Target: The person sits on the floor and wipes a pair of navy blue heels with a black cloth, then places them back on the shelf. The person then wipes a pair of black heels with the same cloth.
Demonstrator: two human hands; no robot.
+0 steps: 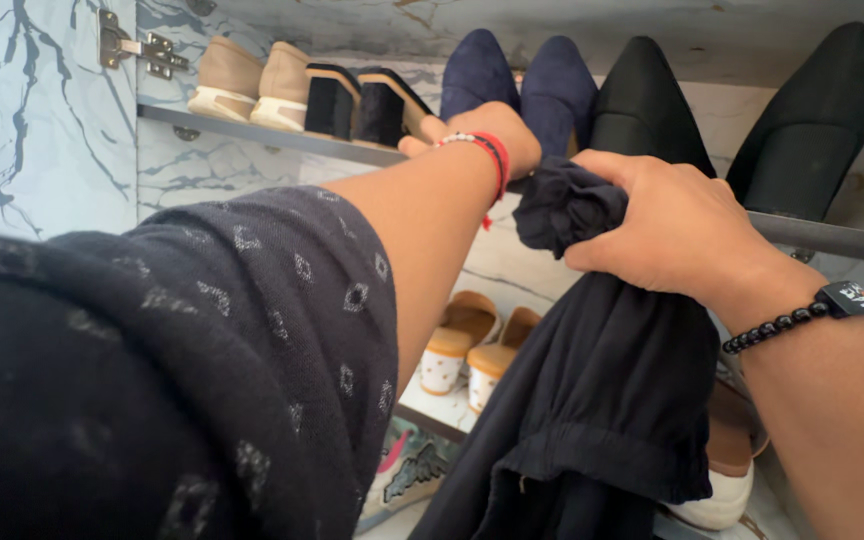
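The right hand [677, 225] has its fingers [602, 255] clenched around a bunched dark navy cloth [602, 400], which hangs down in folds before the shelves. The left hand [487, 130] reaches far to the upper shelf [252, 130], touching the navy suede shoes [517, 80]; its fingers are hidden, so their grip cannot be told.

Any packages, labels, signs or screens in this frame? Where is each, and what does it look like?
No packages, signs or screens.
Tag: on the bead bracelet at the right wrist; small, rectangular, black with red and white print.
Right hand: grips a bunched dark cloth.
Left hand: reaches to the navy shoes on the upper shelf.
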